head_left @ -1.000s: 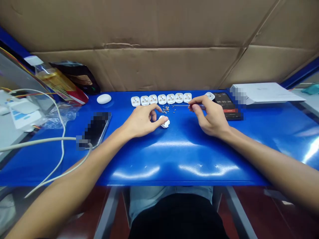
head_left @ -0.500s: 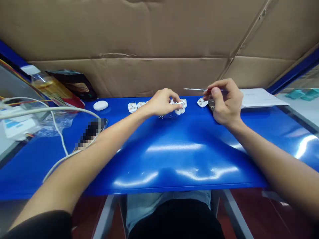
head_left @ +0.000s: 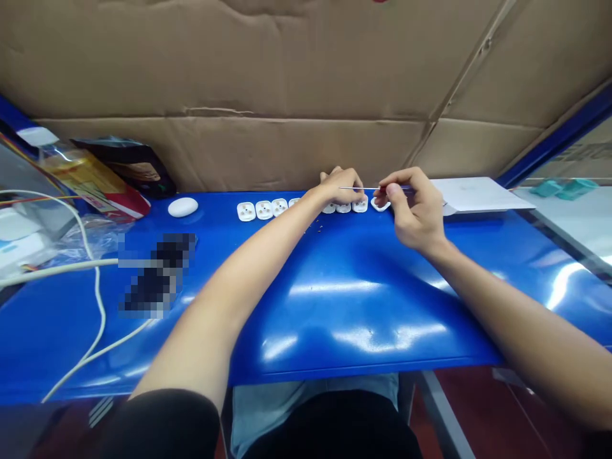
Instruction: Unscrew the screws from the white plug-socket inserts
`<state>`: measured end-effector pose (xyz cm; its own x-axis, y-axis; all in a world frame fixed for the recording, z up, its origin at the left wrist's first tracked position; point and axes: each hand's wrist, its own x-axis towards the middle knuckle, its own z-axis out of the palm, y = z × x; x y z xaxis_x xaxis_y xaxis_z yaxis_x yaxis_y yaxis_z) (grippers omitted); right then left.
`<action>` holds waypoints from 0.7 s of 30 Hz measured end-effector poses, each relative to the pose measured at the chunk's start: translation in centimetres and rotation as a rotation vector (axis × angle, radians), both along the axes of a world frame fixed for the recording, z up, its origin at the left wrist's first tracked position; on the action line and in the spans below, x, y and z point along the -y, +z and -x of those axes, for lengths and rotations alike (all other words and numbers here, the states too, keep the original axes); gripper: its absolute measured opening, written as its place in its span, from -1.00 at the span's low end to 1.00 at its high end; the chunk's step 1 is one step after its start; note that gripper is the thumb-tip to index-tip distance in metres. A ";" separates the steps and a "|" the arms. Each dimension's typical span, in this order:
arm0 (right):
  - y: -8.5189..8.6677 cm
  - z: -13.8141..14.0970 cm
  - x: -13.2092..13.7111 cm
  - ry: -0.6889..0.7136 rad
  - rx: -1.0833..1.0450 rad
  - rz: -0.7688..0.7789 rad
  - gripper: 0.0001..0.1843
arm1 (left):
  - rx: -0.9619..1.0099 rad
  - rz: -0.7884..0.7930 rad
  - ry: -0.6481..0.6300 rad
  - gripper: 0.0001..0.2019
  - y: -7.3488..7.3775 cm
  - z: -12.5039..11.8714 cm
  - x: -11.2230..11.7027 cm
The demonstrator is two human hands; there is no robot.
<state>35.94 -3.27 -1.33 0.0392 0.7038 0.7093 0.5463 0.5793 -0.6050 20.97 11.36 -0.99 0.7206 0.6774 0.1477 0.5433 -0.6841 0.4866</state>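
Fingers of our right hand [head_left: 415, 210] pinch a thin red-handled screwdriver [head_left: 382, 189], shaft reaching left to our left hand [head_left: 342, 186]. Its curled fingers hide any grip, can't tell. White plug housings [head_left: 264, 210] sit beyond the fingertips, loose screws [head_left: 318, 225] just below.

Bright glare streaks the glossy blue tabletop [head_left: 363, 306], edges bowed.

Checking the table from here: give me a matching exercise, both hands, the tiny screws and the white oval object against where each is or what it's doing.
1 right hand
2 left hand
3 tiny screws
4 white oval object

A on the blue table, just below the plug housings
B left of the housings
C pinching a thin red-handled screwdriver
D over the housings

Pairs: 1-C, 2-D, 3-A, 4-B
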 end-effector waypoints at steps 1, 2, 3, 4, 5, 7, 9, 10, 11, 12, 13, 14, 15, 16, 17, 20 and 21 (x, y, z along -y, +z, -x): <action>0.0 0.0 0.0 0.006 0.008 0.002 -0.76 | -0.027 0.008 0.011 -0.84 0.0 0.0 0.0; 0.0 0.0 0.0 0.012 0.018 0.004 -0.75 | -0.049 0.011 0.019 -0.84 0.0 0.1 0.0; 0.1 -0.1 -0.1 0.015 0.028 0.008 -0.75 | -0.066 0.015 0.030 -0.84 0.0 0.2 0.1; 0.1 -0.1 -0.1 0.014 0.039 0.011 -0.75 | -0.074 0.013 0.040 -0.82 0.0 0.2 0.2; 0.2 -0.2 -0.1 0.009 0.046 0.007 -0.74 | -0.080 0.011 0.051 -0.80 0.0 0.3 0.4; 0.4 -0.2 -0.2 -0.012 0.037 -0.018 -0.74 | -0.081 0.003 0.082 -0.75 0.1 0.3 0.9; 0.6 -0.2 -0.2 -0.026 -0.014 -0.064 -0.74 | -0.062 -0.019 0.086 -0.68 0.1 0.0 1.1; 0.8 -0.2 -0.2 -0.028 -0.048 -0.087 -0.74 | -0.050 -0.039 0.072 -0.64 0.2 -0.3 1.2; 0.9 -0.1 -0.2 -0.027 -0.077 -0.101 -0.73 | -0.041 -0.060 0.040 -0.63 0.2 -0.7 1.2; 0.9 -0.1 -0.1 -0.024 -0.098 -0.108 -0.73 | -0.042 -0.079 0.002 -0.64 0.2 -1.2 1.1; 0.9 0.0 -0.1 -0.020 -0.110 -0.113 -0.72 | -0.045 -0.095 -0.028 -0.69 0.2 -1.8 1.0; 0.9 0.0 -0.2 -0.013 -0.114 -0.114 -0.72 | -0.060 -0.092 -0.060 -0.73 0.2 -2.4 0.9; 0.7 0.1 -0.2 -0.007 -0.115 -0.117 -0.72 | -0.069 -0.078 -0.058 -0.77 0.1 -3.0 0.9; 0.6 0.1 -0.3 0.003 -0.117 -0.122 -0.72 | -0.077 -0.072 -0.051 -0.81 0.0 -3.5 0.9; 0.4 0.0 -0.3 0.015 -0.122 -0.125 -0.72 | -0.077 -0.063 -0.049 -0.83 -0.2 -4.0 1.0; -0.3 -0.2 -0.7 0.036 -0.146 -0.131 -0.71 | -0.063 -0.049 -0.053 -0.90 -0.5 -4.7 1.4; -0.4 -0.3 -0.8 0.039 -0.157 -0.129 -0.70 | -0.052 -0.047 -0.057 -0.92 -0.5 -4.8 1.6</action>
<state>36.21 -2.52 -1.73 0.1310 0.6110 0.7807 0.4262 0.6763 -0.6008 25.75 9.72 -1.51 0.7650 0.6286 0.1398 0.5268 -0.7358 0.4255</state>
